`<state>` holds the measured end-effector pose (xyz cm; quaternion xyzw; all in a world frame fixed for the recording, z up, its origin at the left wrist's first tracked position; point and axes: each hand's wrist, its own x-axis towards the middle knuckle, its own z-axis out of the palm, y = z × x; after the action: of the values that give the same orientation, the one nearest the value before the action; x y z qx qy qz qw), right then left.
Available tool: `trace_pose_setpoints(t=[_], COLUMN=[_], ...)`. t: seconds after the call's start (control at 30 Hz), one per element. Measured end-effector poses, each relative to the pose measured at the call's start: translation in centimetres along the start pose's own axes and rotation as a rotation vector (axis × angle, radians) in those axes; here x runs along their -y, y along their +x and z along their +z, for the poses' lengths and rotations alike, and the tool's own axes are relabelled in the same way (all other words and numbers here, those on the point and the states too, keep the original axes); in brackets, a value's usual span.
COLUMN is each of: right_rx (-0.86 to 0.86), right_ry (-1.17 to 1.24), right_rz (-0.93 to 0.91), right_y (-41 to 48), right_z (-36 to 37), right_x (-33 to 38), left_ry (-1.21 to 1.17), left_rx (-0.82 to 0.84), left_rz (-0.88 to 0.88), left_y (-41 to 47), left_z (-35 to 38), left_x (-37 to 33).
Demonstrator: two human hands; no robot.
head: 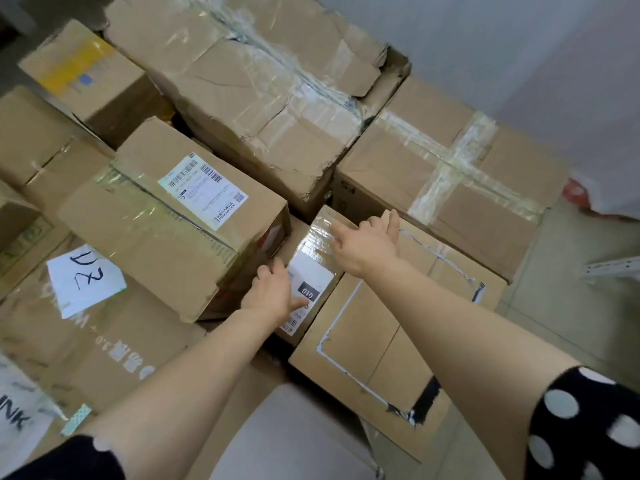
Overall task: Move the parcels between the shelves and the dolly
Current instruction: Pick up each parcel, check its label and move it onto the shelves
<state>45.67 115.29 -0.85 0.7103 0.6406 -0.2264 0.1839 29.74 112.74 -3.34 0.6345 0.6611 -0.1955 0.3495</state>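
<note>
Parcel lies under fingers of left hand and right hand.

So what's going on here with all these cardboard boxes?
A person is working a small parcel out of a tightly packed pile of boxes. Their left hand has its thumb on the parcel's label and its fingers curled over the edge, next to the box with the shipping label. Their right hand rests on the parcel's taped top with fingers spread. The parcel sits wedged between bigger boxes, not yet lifted.
</note>
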Motion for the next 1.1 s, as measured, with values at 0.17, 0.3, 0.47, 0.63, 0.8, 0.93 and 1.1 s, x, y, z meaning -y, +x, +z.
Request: trace_pose_setpoints(t=[0.17, 0.3, 0.47, 0.63, 0.8, 0.93, 1.1], right_rx=[0.059, 0.105, 0.190, 0.330, 0.230, 0.216, 0.238], right_ry=[-0.140, -0.164, -0.284, -0.353, -0.343, -0.237, -0.134], right_rz=[-0.038, -0.043, -0.072, -0.097, -0.077, -0.044, -0.002], right_y=[1.6, 2.6, 3.2, 3.4, 3.9, 4.6, 5.7], right_z=[1.7, 2.0, 3.3, 4.4, 3.8, 4.0, 4.0], right_x=[1.0, 1.4, 2.3, 3.6, 4.1, 4.2, 4.4], left_ry=[0.028, 0.032, 0.062, -0.042, -0.047, 0.021, 0.067], left_rx=[0.067, 0.096, 0.129, 0.176, 0.158, 0.159, 0.066], left_rz=[0.078, 0.094, 0.139, 0.104, 0.017, -0.009, -0.014], left_y=[2.3, 2.9, 2.7, 3.2, 4.0, 4.0, 3.8], left_z=[1.0, 1.7, 3.1, 4.0, 3.5, 3.3, 3.8], left_x=[1.2, 2.4, 3.4, 4.1, 4.6, 3.9, 3.3])
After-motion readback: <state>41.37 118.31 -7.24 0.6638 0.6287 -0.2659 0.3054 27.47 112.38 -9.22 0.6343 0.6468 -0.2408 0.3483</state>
